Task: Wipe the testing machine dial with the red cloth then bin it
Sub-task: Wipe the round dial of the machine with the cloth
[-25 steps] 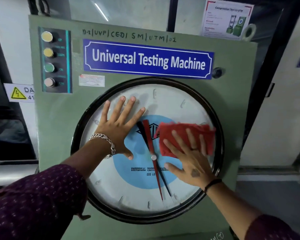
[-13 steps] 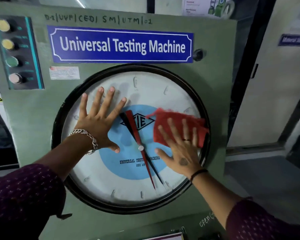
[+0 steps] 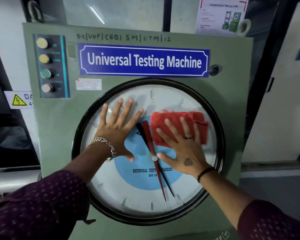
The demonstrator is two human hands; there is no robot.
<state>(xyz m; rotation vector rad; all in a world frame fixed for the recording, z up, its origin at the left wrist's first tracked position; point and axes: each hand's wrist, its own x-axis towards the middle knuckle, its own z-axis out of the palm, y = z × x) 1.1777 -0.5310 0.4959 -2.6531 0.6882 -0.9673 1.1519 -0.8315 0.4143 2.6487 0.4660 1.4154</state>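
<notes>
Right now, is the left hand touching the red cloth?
Apart. The head view shows the left hand flat on the dial, with bare glass between it and the red cloth.

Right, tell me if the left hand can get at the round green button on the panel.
Probably yes: the left hand lies flat and empty on the dial glass, and nothing stands between it and the round green button up-left.

Dial (image 3: 145, 193) set low in the machine front (image 3: 232, 101), nameplate (image 3: 143, 61) above it, button panel (image 3: 51, 66) at upper left. Left hand (image 3: 117, 134) flat on the dial's left half; right hand (image 3: 182, 149) flat on its right half, over the cloth (image 3: 178, 118). Warning sign (image 3: 18, 99) left of the machine, poster (image 3: 221, 15) behind its top right corner.
</notes>
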